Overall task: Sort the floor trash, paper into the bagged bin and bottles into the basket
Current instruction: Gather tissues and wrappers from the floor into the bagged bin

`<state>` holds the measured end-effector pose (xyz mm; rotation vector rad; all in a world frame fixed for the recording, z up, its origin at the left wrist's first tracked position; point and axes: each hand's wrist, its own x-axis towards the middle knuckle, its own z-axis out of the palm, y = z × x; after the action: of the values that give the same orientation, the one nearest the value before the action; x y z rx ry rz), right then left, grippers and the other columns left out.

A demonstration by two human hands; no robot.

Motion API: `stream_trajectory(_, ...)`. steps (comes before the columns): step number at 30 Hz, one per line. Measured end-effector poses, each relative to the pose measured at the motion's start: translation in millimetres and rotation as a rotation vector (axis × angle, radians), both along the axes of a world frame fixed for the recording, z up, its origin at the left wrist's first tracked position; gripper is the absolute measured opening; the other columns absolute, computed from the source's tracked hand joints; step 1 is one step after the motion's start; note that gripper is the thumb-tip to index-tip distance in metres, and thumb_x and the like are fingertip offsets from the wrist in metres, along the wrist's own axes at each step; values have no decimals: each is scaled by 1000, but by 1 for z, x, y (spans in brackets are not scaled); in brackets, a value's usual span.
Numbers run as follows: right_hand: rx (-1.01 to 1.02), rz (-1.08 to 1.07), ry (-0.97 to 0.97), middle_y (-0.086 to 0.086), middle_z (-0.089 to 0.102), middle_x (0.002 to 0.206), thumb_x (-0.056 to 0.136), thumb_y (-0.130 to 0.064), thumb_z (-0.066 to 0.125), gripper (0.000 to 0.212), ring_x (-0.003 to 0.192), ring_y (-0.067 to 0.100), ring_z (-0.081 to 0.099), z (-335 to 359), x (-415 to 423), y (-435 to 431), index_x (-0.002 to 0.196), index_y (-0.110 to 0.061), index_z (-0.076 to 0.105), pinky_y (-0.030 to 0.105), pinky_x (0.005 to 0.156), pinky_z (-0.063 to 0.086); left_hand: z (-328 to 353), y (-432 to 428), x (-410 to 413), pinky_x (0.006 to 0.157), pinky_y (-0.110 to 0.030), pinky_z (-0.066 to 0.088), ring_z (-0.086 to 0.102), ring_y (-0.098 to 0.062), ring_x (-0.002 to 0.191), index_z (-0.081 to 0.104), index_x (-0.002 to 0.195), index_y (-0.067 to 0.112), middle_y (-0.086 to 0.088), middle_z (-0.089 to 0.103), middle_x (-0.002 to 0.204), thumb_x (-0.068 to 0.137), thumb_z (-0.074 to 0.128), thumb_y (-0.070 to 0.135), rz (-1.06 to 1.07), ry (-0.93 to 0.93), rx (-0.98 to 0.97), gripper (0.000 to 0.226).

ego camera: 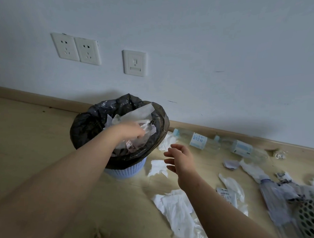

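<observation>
The bagged bin (92, 123), a pale blue basket lined with a black bag, stands by the wall and holds crumpled paper (135, 112). My left hand (132, 131) reaches into its mouth, fingers curled down among the paper; whether it holds a piece is hidden. My right hand (179, 158) hovers to the right of the bin with fingers spread, holding nothing. Two clear bottles (196, 139) (244, 148) lie along the skirting. A third bottle (272, 197) lies by the white mesh basket (309, 218) at the right edge.
White paper scraps lie on the wooden floor: one (158, 168) beside the bin, a large sheet (177, 214) near my right forearm, more (234, 185) toward the basket. Wall sockets (76, 48) sit above the bin.
</observation>
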<state>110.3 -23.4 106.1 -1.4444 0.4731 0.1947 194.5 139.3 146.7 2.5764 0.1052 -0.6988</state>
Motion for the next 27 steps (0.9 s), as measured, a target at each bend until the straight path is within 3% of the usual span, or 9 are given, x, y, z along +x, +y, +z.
stream_trajectory(2,-1,1,-2,3,62,81,91,-11,50,14,65,15,56,0,0,-1,103,-16,54,26,61,45,13,-3,6,82,-33,48,57,-20,72,60,91,7,-5,59,77,77,46,15,88,-127,43,21)
stream_trajectory(4,-7,4,0,3,62,81,91,-11,50,15,65,15,56,-1,-1,-1,104,-15,54,26,62,45,21,-4,9,57,-25,40,55,-18,68,60,93,11,-2,60,81,80,44,22,137,-328,154,23)
stream_trajectory(5,-12,5,3,3,62,81,91,-11,50,15,65,15,56,-1,-1,-1,105,-15,54,26,62,45,21,-6,9,55,-25,35,54,-20,72,60,96,14,-2,61,88,81,42,21,135,-448,206,24)
stream_trajectory(7,-20,3,10,3,61,81,91,-10,50,16,65,15,55,-2,-2,-2,106,-14,53,27,62,45,18,-11,9,66,-31,39,53,-27,99,55,116,20,-5,55,118,86,41,18,88,-615,172,33)
stream_trajectory(9,-22,-1,22,3,61,81,91,-10,49,16,65,15,55,-4,-3,-4,106,-14,53,27,62,45,1,-16,7,85,-39,42,43,-30,120,40,135,25,-6,39,138,91,40,19,-8,-546,67,44)
stream_trajectory(11,-32,-4,28,4,61,81,91,-10,49,15,65,15,55,-6,-5,-6,105,-14,53,26,62,45,-30,-16,1,96,-41,38,43,-32,122,32,140,21,-11,38,140,97,34,25,-95,-267,49,43)
stream_trajectory(15,-58,-4,40,4,62,81,91,-10,49,16,65,15,56,-11,-8,-10,106,-14,53,25,60,45,-65,2,-9,113,-42,20,26,-31,138,26,146,17,-14,26,152,99,23,46,42,132,51,55)
stream_trajectory(22,-124,32,111,5,62,82,91,-10,50,14,67,16,56,-19,-17,-19,105,-14,53,27,63,47,-63,2,0,108,-48,30,43,-35,122,49,131,17,-15,48,135,99,31,33,5,104,171,40)
stream_trajectory(27,-167,24,129,5,61,82,92,-10,48,16,66,16,55,-20,-14,-23,106,-12,53,27,63,46,-16,-18,5,101,-46,29,45,-29,118,43,132,22,-8,50,127,89,38,18,114,-246,235,43)
